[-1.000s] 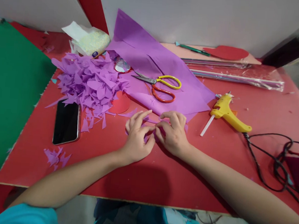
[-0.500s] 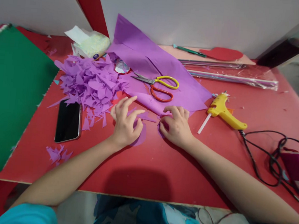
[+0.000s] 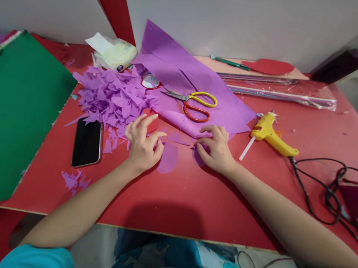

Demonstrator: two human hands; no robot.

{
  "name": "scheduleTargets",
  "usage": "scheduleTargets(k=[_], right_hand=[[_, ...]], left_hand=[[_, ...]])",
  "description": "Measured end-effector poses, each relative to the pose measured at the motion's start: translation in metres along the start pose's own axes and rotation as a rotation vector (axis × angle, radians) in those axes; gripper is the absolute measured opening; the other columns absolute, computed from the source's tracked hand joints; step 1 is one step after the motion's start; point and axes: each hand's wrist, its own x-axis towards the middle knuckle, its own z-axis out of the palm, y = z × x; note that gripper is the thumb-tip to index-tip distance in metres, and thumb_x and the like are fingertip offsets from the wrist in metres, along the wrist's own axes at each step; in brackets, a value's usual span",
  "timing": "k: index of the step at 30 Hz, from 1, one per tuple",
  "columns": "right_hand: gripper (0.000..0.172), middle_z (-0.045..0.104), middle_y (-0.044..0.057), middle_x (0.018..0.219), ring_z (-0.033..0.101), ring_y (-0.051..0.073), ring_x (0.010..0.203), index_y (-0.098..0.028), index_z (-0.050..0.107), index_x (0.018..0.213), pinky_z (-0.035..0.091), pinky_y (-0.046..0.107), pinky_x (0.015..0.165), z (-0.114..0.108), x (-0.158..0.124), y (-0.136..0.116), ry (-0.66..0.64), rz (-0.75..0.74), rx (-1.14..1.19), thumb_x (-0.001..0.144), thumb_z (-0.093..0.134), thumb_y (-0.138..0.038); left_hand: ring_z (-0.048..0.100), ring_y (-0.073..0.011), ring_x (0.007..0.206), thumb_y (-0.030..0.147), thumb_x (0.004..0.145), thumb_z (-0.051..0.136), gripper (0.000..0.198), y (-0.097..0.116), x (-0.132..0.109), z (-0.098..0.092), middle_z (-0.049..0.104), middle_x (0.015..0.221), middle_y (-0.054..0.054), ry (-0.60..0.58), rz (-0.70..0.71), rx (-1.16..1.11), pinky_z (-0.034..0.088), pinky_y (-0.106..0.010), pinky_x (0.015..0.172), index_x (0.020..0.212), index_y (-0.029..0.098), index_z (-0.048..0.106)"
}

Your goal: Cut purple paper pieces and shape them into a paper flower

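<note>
My left hand [image 3: 143, 147] is open with its fingers spread, just left of a rounded purple paper petal [image 3: 169, 158] lying flat on the red table [image 3: 179, 204]. A red paper piece [image 3: 150, 122] shows behind its fingertips. To the right, my right hand [image 3: 215, 151] curls its fingers down, thumb and forefinger at the edge of a second purple paper petal [image 3: 198, 158], which the hand partly covers. Thin purple scraps [image 3: 178, 138] lie between the hands. Behind them, scissors [image 3: 186, 98] with one yellow and one red handle rest, blades apart, on a large purple sheet [image 3: 230, 113].
A heap of purple paper cuttings [image 3: 114, 96] and a phone [image 3: 87, 143] lie left, beside a large green board [image 3: 22, 117]. At right are a yellow glue gun [image 3: 273, 135] and its black cord [image 3: 310, 200]. A bagged bundle of sticks [image 3: 281, 96] lies at the back.
My left hand has drawn a little to the left, uncovering more of the purple petal and the red piece. My right hand stays at the second petal. The whole view has shifted slightly.
</note>
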Motion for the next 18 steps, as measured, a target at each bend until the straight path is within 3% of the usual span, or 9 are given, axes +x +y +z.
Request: scheduleTargets(k=[8, 13, 18], right_hand=[[0.019, 0.051, 0.01, 0.102, 0.046, 0.025, 0.098, -0.017, 0.065, 0.075, 0.038, 0.045, 0.083, -0.0013, 0.0014, 0.0069, 0.065, 0.045, 0.112, 0.081, 0.047, -0.017], [0.009, 0.048, 0.011, 0.11, 0.043, 0.03, 0.104, -0.017, 0.064, 0.077, 0.035, 0.047, 0.084, -0.0049, 0.0009, 0.004, -0.032, -0.007, 0.033, 0.071, 0.059, -0.022], [0.006, 0.048, 0.012, 0.113, 0.041, 0.031, 0.107, -0.017, 0.063, 0.074, 0.033, 0.047, 0.085, -0.0055, 0.0002, 0.0003, -0.072, -0.042, -0.029, 0.07, 0.061, -0.021]], left_hand=[[0.035, -0.032, 0.122, 0.011, 0.07, 0.054, 0.02, -0.0018, -0.0002, -0.0011, 0.047, 0.129, -0.007, -0.046, -0.033, -0.013, 0.026, -0.053, 0.096, 0.083, 0.022, 0.064], [0.036, -0.0321, 0.121, 0.012, 0.07, 0.056, 0.016, -0.0004, -0.0017, 0.0009, 0.048, 0.127, -0.006, -0.042, -0.008, -0.01, 0.025, -0.053, 0.096, 0.079, 0.022, 0.064], [0.038, -0.0318, 0.12, 0.013, 0.071, 0.056, 0.015, 0.0018, -0.0024, 0.0007, 0.049, 0.126, -0.007, -0.054, 0.005, -0.007, 0.026, -0.053, 0.096, 0.08, 0.021, 0.064]])
